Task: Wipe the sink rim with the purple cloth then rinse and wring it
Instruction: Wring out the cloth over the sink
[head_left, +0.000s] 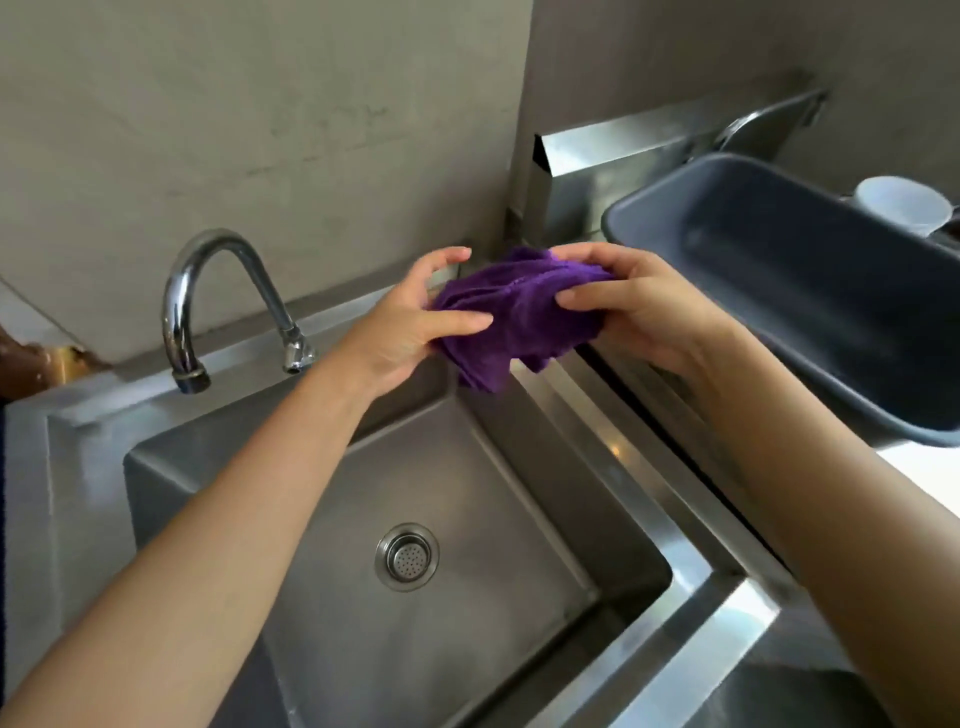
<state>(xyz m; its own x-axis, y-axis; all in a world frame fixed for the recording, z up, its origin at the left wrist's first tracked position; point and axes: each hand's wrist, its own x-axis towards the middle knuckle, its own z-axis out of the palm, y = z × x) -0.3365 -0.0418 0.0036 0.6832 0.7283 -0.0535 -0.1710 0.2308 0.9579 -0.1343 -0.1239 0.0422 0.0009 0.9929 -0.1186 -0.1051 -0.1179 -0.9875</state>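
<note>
While the square stainless-steel sink (613, 467) and its round drain strainer (407, 557) filled the lower centre, the left hand (410, 322) and right hand (639, 306) each gripped the bunched purple cloth (519, 317) mid-frame, above the sink's far corner; behind stood a curved chrome faucet (208, 291), left, and a grey plastic tub (779, 291), upper right.

Grey concrete walls (260, 104) rise behind a steel backsplash (623, 150) and grey tub (779, 291).
</note>
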